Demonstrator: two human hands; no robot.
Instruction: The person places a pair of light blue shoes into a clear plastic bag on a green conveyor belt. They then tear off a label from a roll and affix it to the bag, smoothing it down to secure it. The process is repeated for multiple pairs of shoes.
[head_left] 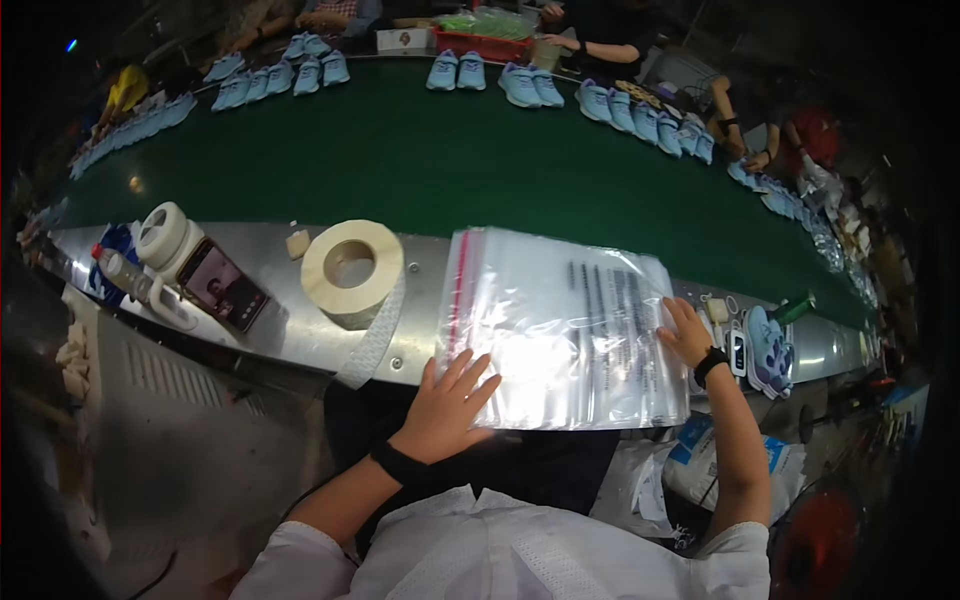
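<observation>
A stack of clear plastic bags with a pink strip along its left side and dark print lies on the metal ledge in front of me. My left hand rests on its lower left corner, fingers spread. At the right edge of the stack, my right hand touches the plastic with fingers stretched out. Both wrists wear black bands. To the left stands a large roll of white stickers, its loose strip hanging over the ledge's near edge.
Beyond the metal ledge runs a green conveyor belt lined with light blue shoes. A white bottle and a phone stand left. Purple-blue shoes sit right. Several people work across the belt near a red crate.
</observation>
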